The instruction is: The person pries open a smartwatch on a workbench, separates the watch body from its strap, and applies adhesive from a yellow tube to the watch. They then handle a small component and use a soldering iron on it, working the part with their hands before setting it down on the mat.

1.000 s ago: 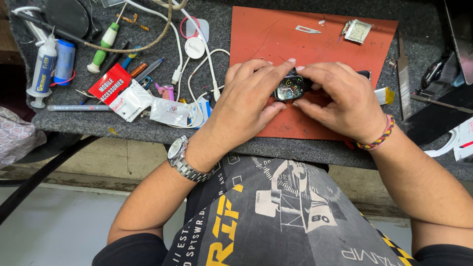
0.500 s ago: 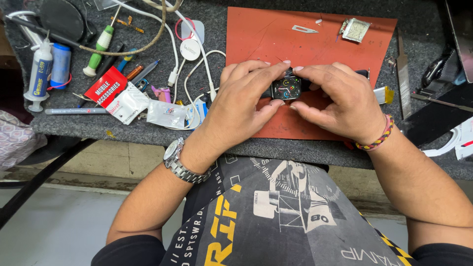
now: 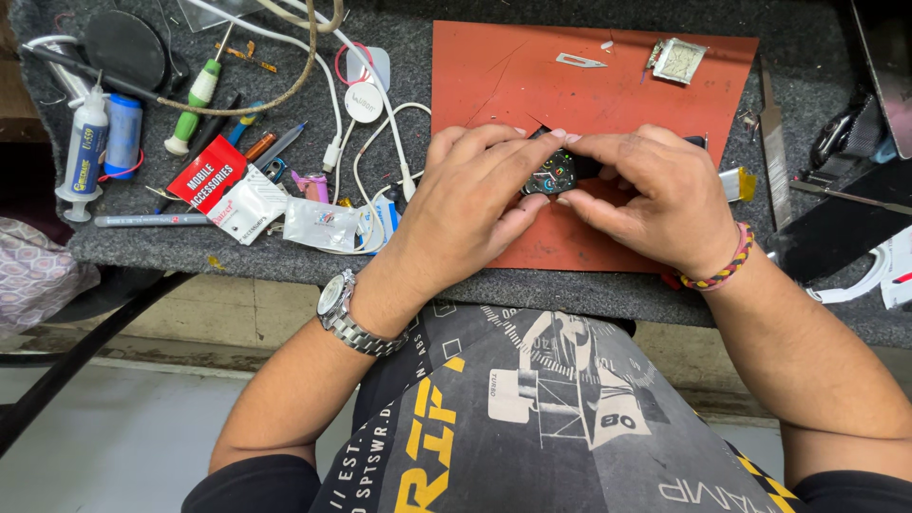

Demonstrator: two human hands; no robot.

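Note:
A small black smartwatch body (image 3: pixel 551 174) with a lit, colourful dial lies over the red work mat (image 3: pixel 608 90). My left hand (image 3: pixel 470 204) grips its left side, index finger stretched along the top edge and thumb underneath. My right hand (image 3: pixel 655 199) holds its right side with fingertips and thumb. Most of the watch is hidden by my fingers. A metal wristwatch (image 3: pixel 347 313) is on my left wrist, a braided band (image 3: pixel 722 266) on my right.
A scalpel blade (image 3: pixel 578 62) and a small square part (image 3: pixel 679 59) lie at the mat's far edge. Left of the mat: white cables with a round charger puck (image 3: pixel 363 101), a green screwdriver (image 3: pixel 195 100), a syringe tube (image 3: pixel 84 152), small packets (image 3: pixel 223 185). Dark tools sit at the right.
Both hands stay closed on the watch over the mat. They have shifted only slightly, and the fingers have moved a little around the dial.

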